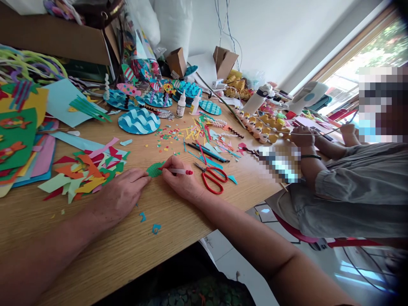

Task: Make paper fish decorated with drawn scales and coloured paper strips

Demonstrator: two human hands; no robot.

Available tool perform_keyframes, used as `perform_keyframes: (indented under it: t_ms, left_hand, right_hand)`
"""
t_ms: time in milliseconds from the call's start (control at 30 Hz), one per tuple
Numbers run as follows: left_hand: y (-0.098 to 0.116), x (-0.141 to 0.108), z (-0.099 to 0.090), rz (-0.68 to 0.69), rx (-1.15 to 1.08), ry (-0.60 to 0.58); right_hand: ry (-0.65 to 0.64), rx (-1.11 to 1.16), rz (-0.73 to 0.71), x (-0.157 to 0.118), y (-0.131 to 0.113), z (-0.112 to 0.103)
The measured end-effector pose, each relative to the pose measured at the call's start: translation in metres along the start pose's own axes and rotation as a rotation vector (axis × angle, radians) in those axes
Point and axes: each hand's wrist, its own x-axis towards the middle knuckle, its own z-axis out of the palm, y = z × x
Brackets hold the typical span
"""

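Note:
A small green paper piece [155, 169] lies on the wooden table between my hands. My left hand [123, 195] rests on the table, its closed fingertips pressing the green piece's left edge. A pen with a white barrel and a red end [181, 171] is pinched in my right hand [181, 180], its tip at the green piece's right side. Red-handled scissors [213, 176] lie just right of my right hand. Left of the green piece is a pile of coloured paper scraps [84, 170].
Blue wavy-striped ovals [139, 121] and two glue bottles [180, 105] stand behind. Small scraps [156, 228] lie near the front edge. Coloured paper sheets [41, 157] are stacked at left. At right sits another person in a grey garment [357, 191], hands over the table.

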Motion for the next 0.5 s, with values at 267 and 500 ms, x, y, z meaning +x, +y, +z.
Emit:
perform_keyframes:
  t_ms: [267,500]
  left_hand:
    - [0.0016,0.0014,-0.0016,-0.036,-0.05,-0.028]
    - [0.0021,0.0033,-0.0031,-0.082,-0.077,-0.07]
  right_hand:
    - [0.001,-0.022,-0.043,-0.0011,0.0011,-0.0009]
    - [-0.024,0.033,-0.019,-0.0018,0.0006,-0.0016]
